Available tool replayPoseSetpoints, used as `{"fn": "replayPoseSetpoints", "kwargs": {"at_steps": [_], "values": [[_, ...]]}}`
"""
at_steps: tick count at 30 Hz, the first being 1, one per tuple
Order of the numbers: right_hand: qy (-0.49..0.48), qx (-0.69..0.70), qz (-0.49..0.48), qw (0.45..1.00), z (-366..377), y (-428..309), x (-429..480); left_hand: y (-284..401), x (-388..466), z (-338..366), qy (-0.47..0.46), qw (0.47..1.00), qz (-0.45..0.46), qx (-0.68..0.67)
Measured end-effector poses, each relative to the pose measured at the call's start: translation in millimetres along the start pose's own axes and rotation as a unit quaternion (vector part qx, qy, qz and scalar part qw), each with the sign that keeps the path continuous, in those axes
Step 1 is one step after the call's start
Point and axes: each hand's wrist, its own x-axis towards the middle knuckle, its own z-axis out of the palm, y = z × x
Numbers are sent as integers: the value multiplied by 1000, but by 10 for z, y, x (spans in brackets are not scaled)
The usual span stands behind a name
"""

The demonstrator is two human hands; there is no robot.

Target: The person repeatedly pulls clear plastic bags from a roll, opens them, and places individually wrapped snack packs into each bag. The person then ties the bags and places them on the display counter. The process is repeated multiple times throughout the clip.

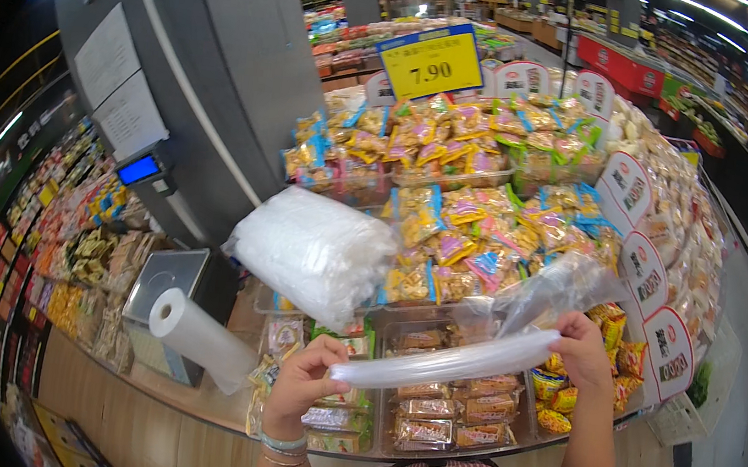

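Observation:
A folded strip of translucent plastic film point(449, 364) is stretched between my two hands, above the snack bins. Its near-left end is pinched in my left hand point(309, 375), between thumb and fingers. The higher right end is gripped by my right hand point(580, 354). Just behind that hand, a loose crumpled plastic bag point(547, 291) lies over the snack packs; whether it joins the strip I cannot tell. Beyond my left hand, a thick bundle of white plastic bags point(310, 247) rests on the display. Left of that hand lies a roll of plastic bags point(203, 338).
Bins of wrapped snacks point(457, 236) rise in tiers ahead. Below the strip sit brown-wrapped snacks point(424, 433), with yellow packs point(556, 396) to the right. A scale point(171, 280) with a lit blue display point(139, 170) stands by a grey pillar point(229, 44). A yellow price sign point(430, 63) stands behind.

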Motion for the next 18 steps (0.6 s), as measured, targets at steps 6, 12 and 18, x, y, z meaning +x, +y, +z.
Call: {"fn": "replayPoseSetpoints", "kwargs": {"at_steps": [6, 12, 18], "values": [[-28, -13, 71, 997, -86, -35, -30, 113, 28, -39, -8, 997, -76, 12], [-57, -26, 48, 997, -129, -3, 9, 178, 21, -103, 47, 993, -105, -11], [-93, -319, -56, 941, 402, -367, 236, 335, 248, -124, -89, 975, -82, 184]]}}
